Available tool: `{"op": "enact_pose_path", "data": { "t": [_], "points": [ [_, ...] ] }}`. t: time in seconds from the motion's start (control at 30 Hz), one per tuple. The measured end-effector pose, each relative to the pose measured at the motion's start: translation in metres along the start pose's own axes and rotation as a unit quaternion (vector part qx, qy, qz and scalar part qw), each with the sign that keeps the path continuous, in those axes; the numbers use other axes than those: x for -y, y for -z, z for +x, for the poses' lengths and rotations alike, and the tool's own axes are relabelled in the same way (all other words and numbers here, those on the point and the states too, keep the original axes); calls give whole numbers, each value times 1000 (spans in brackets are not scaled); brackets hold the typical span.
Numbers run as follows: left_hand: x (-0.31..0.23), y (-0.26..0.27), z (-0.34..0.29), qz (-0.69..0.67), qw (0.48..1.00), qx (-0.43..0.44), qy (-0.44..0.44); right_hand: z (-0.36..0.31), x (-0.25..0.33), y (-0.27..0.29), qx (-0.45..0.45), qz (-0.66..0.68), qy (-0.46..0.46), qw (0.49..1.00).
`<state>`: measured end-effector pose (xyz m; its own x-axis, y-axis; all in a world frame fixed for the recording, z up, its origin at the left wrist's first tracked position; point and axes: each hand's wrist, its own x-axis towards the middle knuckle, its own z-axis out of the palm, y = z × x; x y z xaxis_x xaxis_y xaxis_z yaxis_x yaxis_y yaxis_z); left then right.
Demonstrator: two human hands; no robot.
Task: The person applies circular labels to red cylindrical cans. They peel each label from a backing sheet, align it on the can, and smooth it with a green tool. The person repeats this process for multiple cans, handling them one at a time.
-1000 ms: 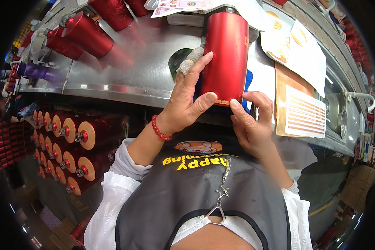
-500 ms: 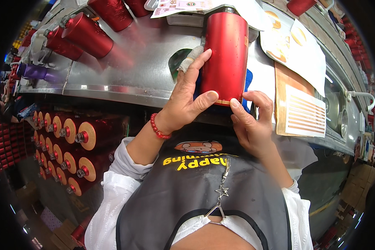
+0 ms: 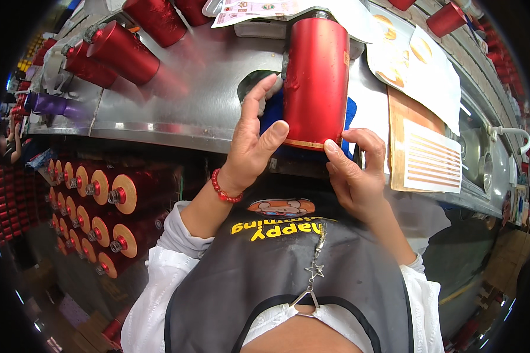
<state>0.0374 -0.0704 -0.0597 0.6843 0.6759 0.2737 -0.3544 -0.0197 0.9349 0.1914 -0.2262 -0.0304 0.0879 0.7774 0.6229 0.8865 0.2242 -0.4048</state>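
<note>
At the far left, rows of red thread bobbins (image 3: pixel 109 203) with tan end discs sit on a lower rack, and above them several red spools (image 3: pixel 123 53) are mounted at an angle on the brushed metal machine panel (image 3: pixel 176 112). The left hand (image 3: pixel 254 144), with a red bead bracelet (image 3: pixel 225 189) at its wrist, presses against the left flank of the large red thread spool (image 3: pixel 316 79): the thumb lies on the lower front of the winding and the fingers (image 3: pixel 258 97) extend up beside it, over a dark opening in the panel. The hand is not clenched; it braces the spool rather than encircling it. The spool stands upright at the centre of the panel, in front of a blue pad (image 3: pixel 348 115). The right hand (image 3: pixel 354 170) supports the spool from below, with its fingertips on the tan bottom rim; it is curled open, cradling and not squeezing. For good execution, as a judgement: keep pressure on the rigid bottom rim rather than on the wound thread, keep the spool axis straight, and let the left hand guide while the right hand bears the weight. To the right, a paper sheet (image 3: pixel 418 65) and an orange-backed card (image 3: pixel 427 156) lie on the panel.
</note>
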Motion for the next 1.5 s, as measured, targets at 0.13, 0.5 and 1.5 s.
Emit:
{"op": "enact_pose_path", "data": {
  "t": [0.13, 0.5, 1.5],
  "points": [
    [-2, 6, 5, 176, 982, 61, -17, 0, 0, -1, -7, 12, 0, 1000],
    [-11, 6, 12, 243, 965, 96, -21, 2, -1, 0, -15, 12, 8, 1000],
    [-30, -16, -2, 540, 721, 137, -413, 5, 5, 28, -118, 218, -301, 921]
  ]
}}
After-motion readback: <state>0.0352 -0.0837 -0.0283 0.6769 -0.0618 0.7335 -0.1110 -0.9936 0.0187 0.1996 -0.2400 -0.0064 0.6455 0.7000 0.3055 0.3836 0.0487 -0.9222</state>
